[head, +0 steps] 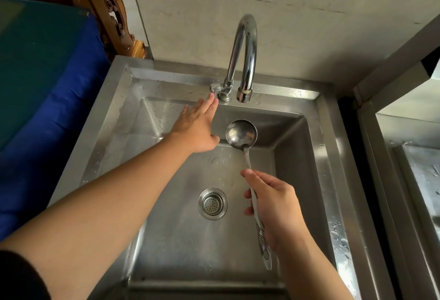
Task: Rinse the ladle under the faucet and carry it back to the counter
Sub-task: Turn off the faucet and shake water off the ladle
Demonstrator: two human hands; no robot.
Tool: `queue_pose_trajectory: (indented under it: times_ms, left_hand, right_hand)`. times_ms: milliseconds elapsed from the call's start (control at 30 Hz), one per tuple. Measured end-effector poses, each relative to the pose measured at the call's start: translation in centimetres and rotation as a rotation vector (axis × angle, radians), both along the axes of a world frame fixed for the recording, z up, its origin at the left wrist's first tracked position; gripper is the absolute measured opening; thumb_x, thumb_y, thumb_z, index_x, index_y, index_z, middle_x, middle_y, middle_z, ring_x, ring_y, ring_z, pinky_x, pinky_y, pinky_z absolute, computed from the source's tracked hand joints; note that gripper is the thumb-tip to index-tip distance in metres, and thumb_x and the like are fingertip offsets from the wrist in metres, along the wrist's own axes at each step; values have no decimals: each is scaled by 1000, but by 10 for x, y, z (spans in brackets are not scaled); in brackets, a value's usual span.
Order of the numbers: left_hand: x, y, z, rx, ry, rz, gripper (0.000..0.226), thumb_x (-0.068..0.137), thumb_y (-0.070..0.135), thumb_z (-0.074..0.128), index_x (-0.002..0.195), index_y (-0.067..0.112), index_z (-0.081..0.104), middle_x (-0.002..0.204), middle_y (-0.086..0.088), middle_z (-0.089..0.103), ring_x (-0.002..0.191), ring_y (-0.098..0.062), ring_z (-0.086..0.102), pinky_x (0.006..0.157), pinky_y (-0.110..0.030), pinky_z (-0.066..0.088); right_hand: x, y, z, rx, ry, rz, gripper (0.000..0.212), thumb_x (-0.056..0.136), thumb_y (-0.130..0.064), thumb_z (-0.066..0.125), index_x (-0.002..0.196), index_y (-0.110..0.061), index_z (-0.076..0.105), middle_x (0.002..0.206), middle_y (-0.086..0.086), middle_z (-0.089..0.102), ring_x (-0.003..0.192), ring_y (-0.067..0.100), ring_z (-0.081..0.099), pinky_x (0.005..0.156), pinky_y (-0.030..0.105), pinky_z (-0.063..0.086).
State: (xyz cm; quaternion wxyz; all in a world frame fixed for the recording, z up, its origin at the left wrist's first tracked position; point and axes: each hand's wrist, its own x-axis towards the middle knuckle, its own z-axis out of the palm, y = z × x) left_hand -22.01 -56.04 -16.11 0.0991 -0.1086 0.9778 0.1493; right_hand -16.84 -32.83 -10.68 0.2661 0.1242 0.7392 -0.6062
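Observation:
A steel ladle (241, 134) hangs over the steel sink (307, 152), its bowl face up a little below and in front of the spout. My right hand (273, 206) grips its patterned handle near the middle. The chrome gooseneck faucet (245, 44) stands on the sink's back rim, and no water runs from its spout. My left hand (197, 128) stretches forward, fingers straight and apart, with the fingertips just below the small tap handle (214, 87) at the faucet's base. It holds nothing.
The round drain strainer (213, 203) sits in the basin floor. A blue cloth (54, 99) covers something left of the sink, with carved wood (114, 11) behind it. A second steel unit (414, 161) stands to the right, its surface wet. A pale wall runs behind.

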Motion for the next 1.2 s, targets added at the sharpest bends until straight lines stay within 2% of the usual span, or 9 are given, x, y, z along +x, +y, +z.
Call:
queue_pose_trajectory:
  times_ms: [133, 233, 367, 467, 633, 900, 1033, 1133, 1200]
  left_hand:
    - [7, 3, 0, 118, 5, 54, 97, 90, 35, 62, 162, 18, -2, 170, 3, -13, 156, -24, 4, 124, -50, 12]
    - [24, 11, 1, 329, 92, 185, 74, 93, 31, 62, 158, 20, 28, 168, -1, 24, 150, -24, 30, 119, -37, 26]
    - [63, 38, 6, 756, 81, 425, 31, 95, 36, 64, 122, 22, 69, 125, 1, 72, 112, -16, 67, 95, -25, 48]
    - [91, 58, 24, 1092, 75, 510, 27, 93, 44, 62, 101, 23, 77, 103, 3, 80, 101, -16, 73, 92, -41, 53]
    - [121, 77, 60, 1436, 44, 559, 29, 89, 41, 72, 102, 17, 80, 103, 0, 80, 95, -17, 73, 97, -39, 55]
    - [152, 61, 98, 1309, 38, 683, 13, 93, 15, 71, 106, 10, 74, 90, -9, 81, 76, -22, 75, 74, -34, 63]
    - [160, 51, 112, 1011, 91, 592, 12, 94, 12, 66, 95, 15, 77, 93, -1, 79, 73, -23, 77, 68, -31, 60]
    - [163, 49, 128, 717, 109, 437, 19, 91, 13, 62, 77, 13, 76, 90, 0, 79, 72, -21, 77, 72, -35, 60]
    - [165, 51, 142, 529, 129, 346, 20, 90, 19, 60, 74, 17, 73, 75, -2, 76, 65, -22, 73, 61, -35, 57]
  right_hand:
    - [5, 5, 2, -9, -2, -3, 13, 85, -32, 75, 88, -22, 83, 54, -6, 64, 42, 3, 57, 45, 22, 52]
    - [9, 8, 4, -13, -5, 4, 13, 84, -33, 75, 86, -23, 84, 72, 1, 65, 47, 3, 60, 49, 23, 54]
    - [15, 7, 11, -75, -72, 5, 11, 86, -29, 75, 84, -23, 85, 78, 3, 64, 66, 12, 60, 52, 22, 52]
    - [22, 5, 17, -129, -109, 51, 13, 89, -26, 74, 86, -20, 85, 68, -2, 62, 62, 15, 55, 56, 25, 50]
    - [45, -8, 27, -173, -150, 187, 17, 92, -29, 69, 96, -19, 83, 76, 3, 63, 70, 18, 54, 64, 28, 48]
    - [70, -6, 41, -105, -183, 296, 18, 88, -19, 71, 90, -3, 79, 81, 12, 73, 71, 23, 64, 64, 33, 52]
    - [63, 4, 58, -68, -97, 236, 11, 86, -12, 70, 78, -12, 78, 81, 11, 72, 69, 22, 68, 64, 34, 55]
    - [54, 8, 78, -28, 66, 249, 12, 87, -13, 71, 97, -14, 76, 86, 7, 74, 69, 17, 71, 62, 30, 60]
    - [46, 10, 93, 29, 236, 298, 23, 86, -17, 72, 109, -13, 73, 90, 3, 75, 73, 17, 71, 73, 38, 62]
